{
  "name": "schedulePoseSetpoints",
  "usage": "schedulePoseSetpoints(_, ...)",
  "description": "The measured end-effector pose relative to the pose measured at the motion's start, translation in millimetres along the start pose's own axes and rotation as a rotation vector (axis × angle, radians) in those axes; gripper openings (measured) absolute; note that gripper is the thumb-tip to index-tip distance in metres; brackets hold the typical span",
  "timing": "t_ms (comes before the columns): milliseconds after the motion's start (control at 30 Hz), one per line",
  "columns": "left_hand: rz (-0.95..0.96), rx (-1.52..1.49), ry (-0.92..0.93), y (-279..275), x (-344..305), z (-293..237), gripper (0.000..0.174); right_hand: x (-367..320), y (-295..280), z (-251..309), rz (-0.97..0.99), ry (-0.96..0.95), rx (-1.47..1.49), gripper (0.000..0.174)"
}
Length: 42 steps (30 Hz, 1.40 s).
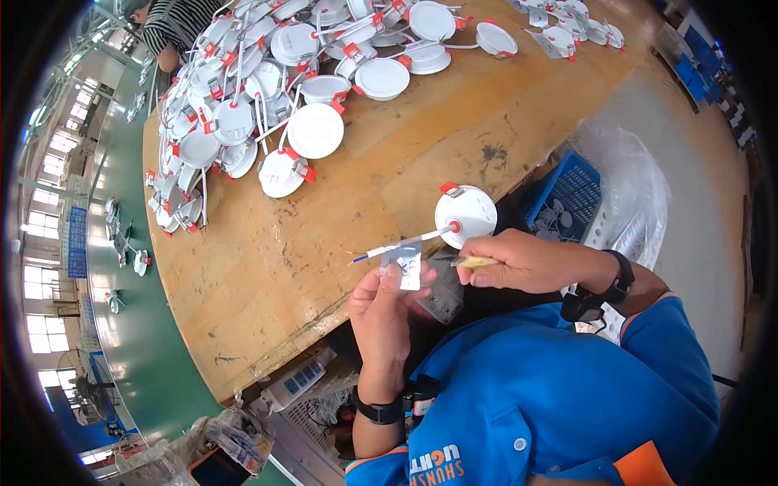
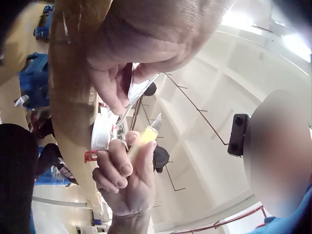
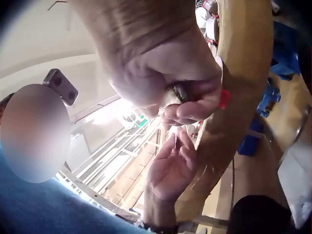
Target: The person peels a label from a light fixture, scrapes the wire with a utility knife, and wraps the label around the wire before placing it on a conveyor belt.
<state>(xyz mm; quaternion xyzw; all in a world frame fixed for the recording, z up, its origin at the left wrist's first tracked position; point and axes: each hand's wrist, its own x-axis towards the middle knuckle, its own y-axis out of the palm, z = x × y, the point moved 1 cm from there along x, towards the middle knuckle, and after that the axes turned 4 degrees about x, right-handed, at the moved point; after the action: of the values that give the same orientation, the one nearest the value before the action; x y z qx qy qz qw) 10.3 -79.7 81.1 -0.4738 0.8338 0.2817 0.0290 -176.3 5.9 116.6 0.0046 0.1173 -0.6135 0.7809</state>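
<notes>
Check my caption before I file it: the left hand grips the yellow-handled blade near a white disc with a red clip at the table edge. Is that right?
Not the left hand: the head view shows the right hand gripping the yellow-handled blade. It is near a white disc with a red clip at the table edge, as you say.

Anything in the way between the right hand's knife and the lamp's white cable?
Nothing visible between the knife in the right hand and the cable near the lamp. By the left hand, the label overlaps the cable.
</notes>
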Motion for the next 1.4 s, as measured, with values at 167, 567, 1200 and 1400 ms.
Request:
schedulePoseSetpoints(167,-0.037,0.071,0.098,2.3,0.6,-4.8,0.021,1.5,-2.0,10.1,-0.017,0.093,0.187,0.036)
schedulePoseSetpoints(567,-0.091,-0.037,0.171,1.7,14.4,-17.5,0.02,42.4,-3.0,5.5,-0.173,-0.087,0.293,0.036)
schedulePoseSetpoints(1200,-0.04,-0.125,0.133,-4.7,-8.4,-4.8,0.032,35.4,25.1,-12.2,-0.408,-0.409,-0.134,0.016)
schedulePoseSetpoints(1400,-0.021,-0.1,0.128,-8.9,-13.9,-6.1,0.031,38.2,31.5,-2.1,-0.464,-0.422,-0.231,0.018)
